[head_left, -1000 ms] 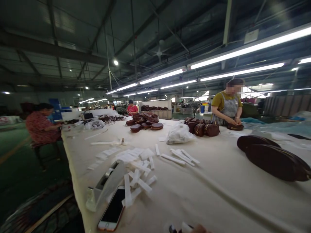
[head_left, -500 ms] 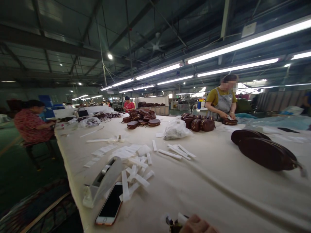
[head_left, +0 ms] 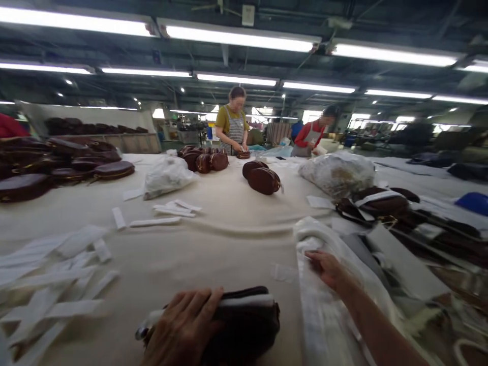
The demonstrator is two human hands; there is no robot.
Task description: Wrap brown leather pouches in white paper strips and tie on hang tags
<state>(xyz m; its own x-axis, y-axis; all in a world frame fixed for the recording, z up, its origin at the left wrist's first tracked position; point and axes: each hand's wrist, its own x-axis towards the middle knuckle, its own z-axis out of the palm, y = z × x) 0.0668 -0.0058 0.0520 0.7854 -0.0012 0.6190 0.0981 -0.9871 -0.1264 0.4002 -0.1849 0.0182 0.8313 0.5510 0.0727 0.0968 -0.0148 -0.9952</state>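
Observation:
My left hand (head_left: 186, 325) lies over a dark brown leather bag (head_left: 244, 325) at the bottom centre, its fingers curled across the top edge. A white strip runs along that bag's upper side, and a bit of shiny metal shows at its left end. To the right, my right hand (head_left: 324, 267) reaches onto a stack of clear plastic bags (head_left: 310, 315), its thumb and fingers closed at the top edge of the stack. A small clear piece of film (head_left: 284, 272) lies on the table between my hands.
White paper strips (head_left: 57, 305) are scattered at left. Finished brown bags (head_left: 263, 178) stand mid-table, with a larger pile (head_left: 76, 157) at far left. Plastic-wrapped goods (head_left: 339, 173) and dark bags (head_left: 385, 203) crowd the right. Two people (head_left: 232, 122) work across the table.
The view has swung to the right; the phone and tape dispenser are out of sight. My right arm now reaches to the plastic bags, and the brown bag under my left hand has come into view.

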